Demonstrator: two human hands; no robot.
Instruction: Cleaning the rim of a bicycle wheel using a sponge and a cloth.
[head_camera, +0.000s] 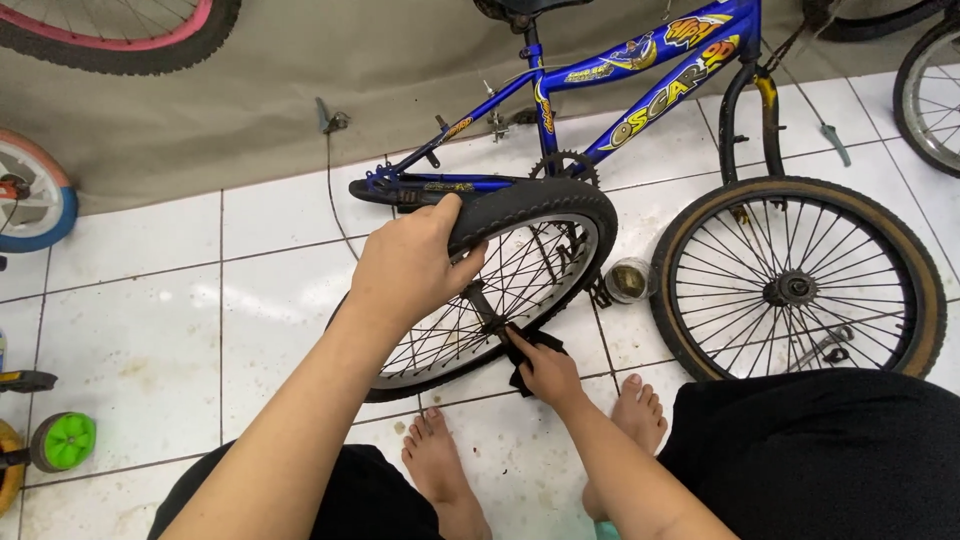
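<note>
Gripping the black rubber tyre (530, 205) of the detached spoked bicycle wheel (500, 290) at its top: left hand (405, 265), fingers curled over the tread. Lower, at 6 o'clock of the wheel, right hand (545, 370) pinched on a black cloth (530, 350) pressed against the hub and spokes. Cleaning seemingly midway: grime on the white tiled floor (150, 300), rim partly wiped at best. Beyond, blue bicycle frame (620, 90) upside down, rear fork bare. At 3 o'clock, tan-walled front wheel (795, 280), 1 small round tin (628, 280) between. Tight right; freer at 9 o'clock.
</note>
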